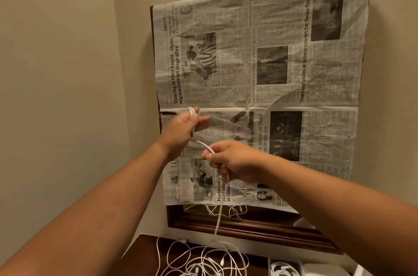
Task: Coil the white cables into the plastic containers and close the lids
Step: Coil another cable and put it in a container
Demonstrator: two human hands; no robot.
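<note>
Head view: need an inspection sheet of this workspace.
Surface: dark wooden tabletop, only partly in view.
Job's things: white cable part-wound, held in the air; plastic container at bottom right holds coiled cable, lid cannot be made out.
Clutter: nothing seen.
Hands: left hand has cable loops round its fingers; right hand pinches the strand below.
Cables: loose cables tangled on the tabletop; the held one hangs down to them.
Surroundings: newspaper covers a wood-framed mirror; beige walls.

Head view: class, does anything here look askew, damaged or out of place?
Yes. The crinkled grey newspaper sheets covering the dark wooden frame on the wall hang crooked and creased; loose white cables lie tangled below.
</note>
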